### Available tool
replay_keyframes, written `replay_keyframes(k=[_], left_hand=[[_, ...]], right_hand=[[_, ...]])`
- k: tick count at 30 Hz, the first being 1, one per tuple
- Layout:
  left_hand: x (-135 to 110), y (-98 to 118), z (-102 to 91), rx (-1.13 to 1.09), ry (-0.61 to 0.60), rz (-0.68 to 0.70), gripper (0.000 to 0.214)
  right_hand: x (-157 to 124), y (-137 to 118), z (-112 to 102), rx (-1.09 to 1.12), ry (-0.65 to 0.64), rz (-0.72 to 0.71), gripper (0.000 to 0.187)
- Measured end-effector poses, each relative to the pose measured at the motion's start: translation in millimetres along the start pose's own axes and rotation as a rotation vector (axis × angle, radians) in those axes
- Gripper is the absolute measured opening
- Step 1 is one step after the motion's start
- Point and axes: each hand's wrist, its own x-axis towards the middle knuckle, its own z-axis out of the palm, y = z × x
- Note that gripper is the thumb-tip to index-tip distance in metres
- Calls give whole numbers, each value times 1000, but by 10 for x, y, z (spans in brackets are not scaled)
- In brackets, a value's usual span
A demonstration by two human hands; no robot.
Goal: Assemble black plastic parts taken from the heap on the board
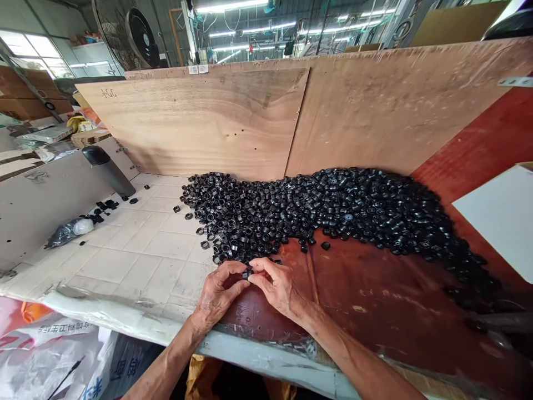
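Workshop lights and a large black fan (pixel 141 36) show above raw plywood boards (pixel 208 122) that stand as a wall along the far edge of the bench (pixel 137 261). Its left half is covered by a pale sheet printed in a tile pattern, and its right half is a smooth red-brown board (pixel 375 289) with a dull sheen.

A heap of small black plastic rings (pixel 333 214) lies along the far edge and spreads toward the right edge. The rings are glossy, short and hollow, and a few strays lie on the pale sheet.

At the middle of the near edge the left hand (pixel 216 294) and right hand (pixel 277 286) meet. Both are closed narrow, pinching a small black plastic piece (pixel 246 273) between thumb and fingertips, just in front of the heap's near fringe. Whether it is one piece or two pressed together cannot be told.

The piece is slick and tiny and held only by fingertips, so it looks liable to slip. Being close to the near edge, it could then drop off the bench onto the printed woven sacks (pixel 50 355) below. The heap is loose, and a knuckle brushing its fringe could send rings rolling across the smooth board.

Near the left edge stand a dark grey cylindrical flask (pixel 107 169), leaning, and a crumpled black plastic bag (pixel 66 232). A flat white panel (pixel 499 216) juts in at the right edge.
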Motion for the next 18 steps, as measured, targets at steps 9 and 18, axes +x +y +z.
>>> replay_keyframes(k=[9,18], left_hand=[[31,89,-15,89,16,63,16],[38,92,-18,35,31,-15,17]], right_hand=[[-21,-5,-9,-109,-7,-97,10],[10,-10,-37,7,-14,-100,21]])
